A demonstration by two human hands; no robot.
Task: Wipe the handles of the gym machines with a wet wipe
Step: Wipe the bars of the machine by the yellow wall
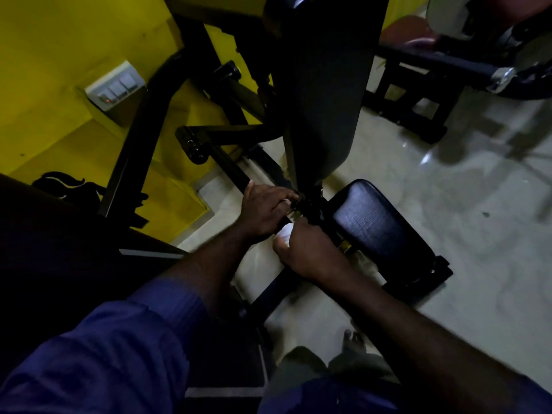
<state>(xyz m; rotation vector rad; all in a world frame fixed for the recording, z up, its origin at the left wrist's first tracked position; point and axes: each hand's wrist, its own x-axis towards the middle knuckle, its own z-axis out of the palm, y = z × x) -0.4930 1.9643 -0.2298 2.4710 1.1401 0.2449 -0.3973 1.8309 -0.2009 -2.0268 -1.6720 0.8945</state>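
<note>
Sleeve (89, 354): blue, rolled above the left forearm; fills the lower left, closest to the lens.
Foot (354, 339): bare, toes showing on the floor between the two forearms.
Right hand (307, 252): fingers curled round a wipe, knuckles up, pressed against the machine frame just beside the near end of the seat.
Wipe (283, 233): white and bunched, held in the right hand; only a small part shows between thumb and fingers. It lies against the bar, directly below the left hand.
Left hand (265, 209): fingers wrapped round the bar, gripping it where it meets the joint under the seat; it almost touches the right hand.
Bar (236, 174): black, running slantwise from a pivot near the wall down to both hands.
Seat (379, 222): black padded cushion, to the right of the hands, its far end toward the open floor.
Backrest (325, 100): long black pad rising from the joint above the hands toward the top edge.
Floor (448, 204): pale glossy tile with blurred reflections; carries the machine along its wall-side edge.
Wall (59, 40): yellow, on the left.
Switch panel (115, 86): white, fixed to the wall, one small red light lit.
Second machine (418, 64): dark frame in the far right corner of the floor, with a chrome cap (504, 79).
</note>
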